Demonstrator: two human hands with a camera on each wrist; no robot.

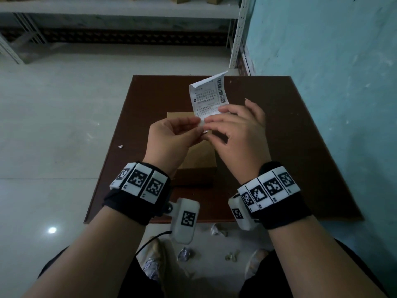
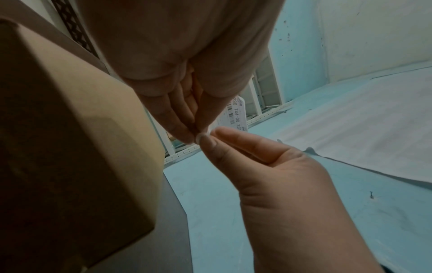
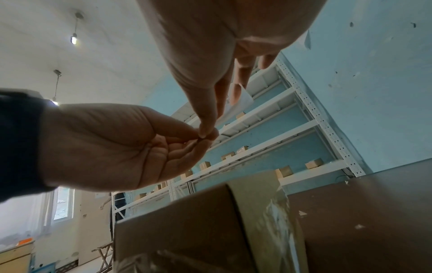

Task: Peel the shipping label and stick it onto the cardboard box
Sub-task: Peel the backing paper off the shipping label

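Note:
The white shipping label [image 1: 209,97] stands upright above the table, its top edge curling over. My left hand [image 1: 198,125] pinches its lower corner between thumb and fingers. My right hand [image 1: 209,127] pinches the same corner from the other side, fingertips touching the left's. In the left wrist view the label [image 2: 236,114] shows behind the meeting fingertips. The brown cardboard box [image 1: 199,162] lies flat on the table directly under both hands, with a taped seam [image 3: 268,212] across its top. Whether the backing has separated from the label is hidden by the fingers.
The box sits on a small dark brown table [image 1: 290,147] against a blue wall [image 1: 322,61]. White metal shelving [image 1: 120,9] stands beyond it. Crumpled paper scraps [image 1: 184,253] lie on the floor by my feet, and a small scrap [image 1: 121,146] left of the table.

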